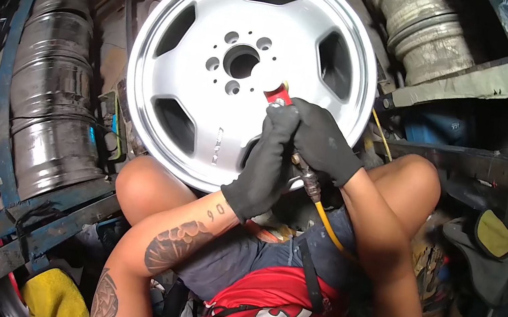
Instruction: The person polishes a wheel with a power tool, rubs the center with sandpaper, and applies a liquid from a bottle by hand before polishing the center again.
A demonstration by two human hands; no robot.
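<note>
A silver wheel rim [201, 108] with several dark openings and bolt holes faces me, its lower edge by my knees. My left hand [268, 157], in a dark glove, is closed around an air tool with a red head [279, 94]. Beside it my right hand [327, 143], also gloved, is wrapped round the same tool. The red head lies over the rim's face, right of the centre hole; whether it touches cannot be made out. A yellow air hose [328, 225] runs from a metal fitting [309, 183] under my right hand down towards my lap.
Stacked rims stand in a blue metal rack [8, 108] on the left, with more rims [418, 35] at the upper right. A yellow cloth [55, 300] lies at the lower left. A grey and yellow item [488, 254] hangs at the right.
</note>
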